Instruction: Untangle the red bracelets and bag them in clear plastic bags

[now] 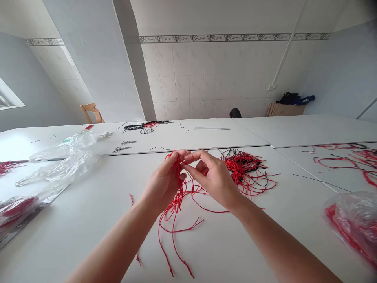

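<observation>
My left hand [165, 182] is closed around a bundle of red cords [176, 200], whose knotted ends hang down and trail over the white table. Beside it, my right hand [216, 179] pinches with thumb and forefinger at the top of the bundle, the fingertips of both hands meeting there. A strand seems to lie in that pinch, though the fingers partly hide it. Behind my right hand lies a tangled pile of red and black cords [243, 169] on the table.
Clear plastic bags [73, 161] lie at the left; a bag of red cord [353, 228] sits at the right. Scissors [122, 149], a ruler [212, 128] and black cords [137, 127] are farther back. More red cords [347, 161] spread at the right. A wooden chair [92, 113] stands behind.
</observation>
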The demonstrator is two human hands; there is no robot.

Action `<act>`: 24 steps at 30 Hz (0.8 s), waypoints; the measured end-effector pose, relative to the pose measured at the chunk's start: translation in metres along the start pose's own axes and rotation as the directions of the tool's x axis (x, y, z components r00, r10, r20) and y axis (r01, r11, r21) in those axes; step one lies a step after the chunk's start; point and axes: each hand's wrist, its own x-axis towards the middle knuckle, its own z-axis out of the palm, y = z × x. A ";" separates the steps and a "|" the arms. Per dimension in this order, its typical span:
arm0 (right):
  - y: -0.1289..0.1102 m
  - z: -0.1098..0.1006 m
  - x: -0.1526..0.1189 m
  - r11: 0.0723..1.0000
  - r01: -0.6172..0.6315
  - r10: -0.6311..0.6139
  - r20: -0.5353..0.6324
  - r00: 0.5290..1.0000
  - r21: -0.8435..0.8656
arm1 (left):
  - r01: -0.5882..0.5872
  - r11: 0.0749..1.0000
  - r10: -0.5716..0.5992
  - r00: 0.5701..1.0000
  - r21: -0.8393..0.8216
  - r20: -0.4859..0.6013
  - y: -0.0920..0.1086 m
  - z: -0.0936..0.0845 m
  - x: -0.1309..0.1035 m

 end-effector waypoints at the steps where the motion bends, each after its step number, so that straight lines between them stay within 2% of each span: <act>1: -0.002 -0.003 0.000 0.999 -0.046 0.046 0.035 0.998 -0.005 | -0.030 1.000 0.030 0.999 -0.004 -0.022 0.004 0.000 0.001; 3: -0.006 -0.013 0.001 0.989 -0.138 0.143 0.152 0.978 -0.048 | -0.110 0.994 0.106 0.989 -0.027 -0.102 0.016 -0.001 0.001; 5: -0.008 -0.026 0.001 0.976 -0.174 0.205 0.295 0.933 -0.131 | -0.214 0.974 0.198 0.963 -0.070 -0.184 0.034 -0.003 0.001; 7: -0.008 -0.042 0.002 0.960 -0.183 0.253 0.375 0.892 -0.212 | -0.318 0.937 0.289 0.938 -0.143 -0.191 0.055 -0.008 -0.003; 8: -0.007 -0.050 0.002 0.951 -0.190 0.272 0.365 0.891 -0.244 | -0.356 0.914 0.321 0.928 -0.196 -0.187 0.065 -0.011 -0.006; 10: -0.003 -0.069 0.002 0.932 -0.204 0.286 0.263 0.922 -0.299 | -0.404 0.868 0.380 0.915 -0.289 -0.139 0.082 -0.019 -0.012; 13: 0.006 -0.097 0.000 0.898 -0.214 0.268 0.092 0.959 -0.384 | -0.460 0.850 0.440 0.888 -0.256 -0.135 0.096 -0.028 -0.019; 15: 0.013 -0.111 -0.001 0.855 -0.262 0.318 0.053 0.947 -0.447 | -0.470 0.855 0.445 0.882 -0.218 -0.156 0.098 -0.031 -0.020; 19: 0.029 -0.122 0.002 0.716 -0.367 0.508 0.083 0.857 -0.594 | -0.421 0.881 0.395 0.905 -0.215 -0.155 0.096 -0.031 -0.019; 24: 0.056 -0.104 0.014 0.530 -0.414 0.716 0.130 0.686 -0.740 | -0.292 0.895 0.275 0.957 -0.337 -0.097 0.095 -0.031 -0.019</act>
